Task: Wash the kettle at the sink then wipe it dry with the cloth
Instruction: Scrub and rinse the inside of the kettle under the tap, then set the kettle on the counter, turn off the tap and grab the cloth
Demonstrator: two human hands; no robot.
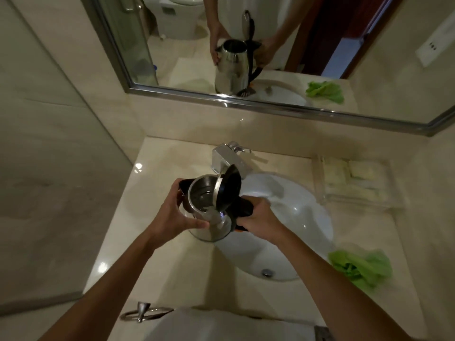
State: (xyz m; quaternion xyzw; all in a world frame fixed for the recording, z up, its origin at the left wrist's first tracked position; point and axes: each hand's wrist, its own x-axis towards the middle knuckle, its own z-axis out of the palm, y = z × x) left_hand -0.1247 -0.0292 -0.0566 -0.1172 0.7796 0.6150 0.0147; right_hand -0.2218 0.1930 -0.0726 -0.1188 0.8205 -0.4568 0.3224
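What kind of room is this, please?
Probably a bathroom, perhaps in a hotel: a white sink with a chrome tap set in a stone counter, a wall mirror, and a toilet reflected in it.

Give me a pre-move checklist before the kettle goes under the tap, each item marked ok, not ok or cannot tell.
1. Lid open: ok, it stands hinged up.
2. Kettle held securely: ok, the left hand grips the body and the right hand grips the handle.
3. Kettle over the sink: not ok, it is mostly above the counter at the basin's left edge.
4. Tap running: cannot tell, no stream is visible.
5. Green cloth at hand: ok, it lies right of the basin.
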